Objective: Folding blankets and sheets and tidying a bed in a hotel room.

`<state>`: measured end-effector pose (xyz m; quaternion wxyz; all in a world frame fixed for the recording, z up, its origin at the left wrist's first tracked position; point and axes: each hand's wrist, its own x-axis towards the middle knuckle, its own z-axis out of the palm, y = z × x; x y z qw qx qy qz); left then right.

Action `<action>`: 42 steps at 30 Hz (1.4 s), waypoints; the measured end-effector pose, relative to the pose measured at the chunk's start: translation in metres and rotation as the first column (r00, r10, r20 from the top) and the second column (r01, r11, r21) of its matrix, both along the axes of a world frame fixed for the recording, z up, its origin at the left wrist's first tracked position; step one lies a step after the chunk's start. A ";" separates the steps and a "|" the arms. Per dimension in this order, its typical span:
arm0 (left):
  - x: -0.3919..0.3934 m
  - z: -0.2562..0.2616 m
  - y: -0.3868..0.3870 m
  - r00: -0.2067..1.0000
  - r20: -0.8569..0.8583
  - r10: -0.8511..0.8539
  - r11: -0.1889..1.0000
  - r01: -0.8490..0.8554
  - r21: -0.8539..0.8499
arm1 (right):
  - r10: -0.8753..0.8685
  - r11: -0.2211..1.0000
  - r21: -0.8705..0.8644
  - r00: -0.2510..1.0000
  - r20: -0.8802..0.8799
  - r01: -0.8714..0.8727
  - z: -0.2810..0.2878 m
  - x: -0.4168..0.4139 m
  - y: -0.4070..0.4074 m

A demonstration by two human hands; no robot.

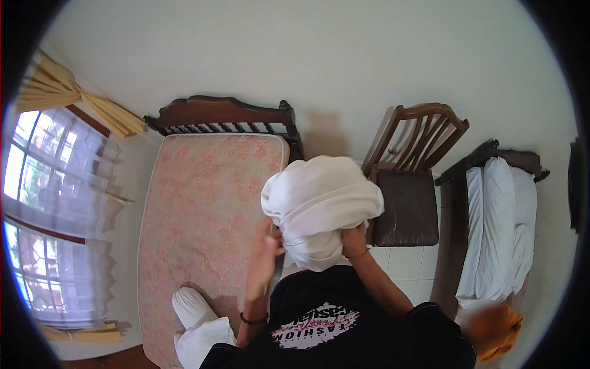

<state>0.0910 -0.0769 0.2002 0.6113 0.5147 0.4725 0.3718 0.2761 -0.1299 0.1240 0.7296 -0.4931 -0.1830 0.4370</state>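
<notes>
A large bundle of white cloth, loosely wrapped and folded, is held up in front of my chest. My right hand grips its lower right side, with the fingertips hidden in the folds. At the bundle's left edge is my left hand, blurred, its fingers apart and nothing seen in them. Whether its fingertips touch the cloth cannot be made out. Left of the bundle lies a bare pink patterned mattress. A white bolster and a white cloth item rest on it beside my left forearm.
A dark wooden headboard stands against the wall. Right of the bundle is a wooden chair with a dark seat. Farther right, another bed holds white bedding. A person with an orange head covering is at lower right. A curtained window is left.
</notes>
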 end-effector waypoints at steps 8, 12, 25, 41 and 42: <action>0.031 -0.067 -0.005 0.946 0.319 0.062 0.964 0.026 -0.266 | 0.068 0.991 0.045 0.776 0.628 -0.124 0.063 -0.027 -0.015; 0.015 -0.075 -0.003 0.924 0.361 0.126 0.944 -0.001 -0.329 | 0.314 0.939 -0.094 0.715 0.624 -0.330 0.075 -0.012 -0.024; -0.020 -0.071 0.007 0.940 0.283 -0.191 0.908 0.278 -0.313 | 0.169 0.971 0.239 0.752 -0.637 -0.016 0.031 -0.020 -0.047; -0.037 -0.019 0.003 0.853 -0.399 -0.337 0.823 0.473 0.315 | -0.082 0.995 0.007 0.883 -0.463 0.096 0.027 -0.085 -0.045; -0.034 -0.039 0.006 0.865 -0.321 -0.386 0.836 0.475 0.274 | -0.059 0.998 0.009 0.961 -0.271 0.064 0.023 -0.090 -0.044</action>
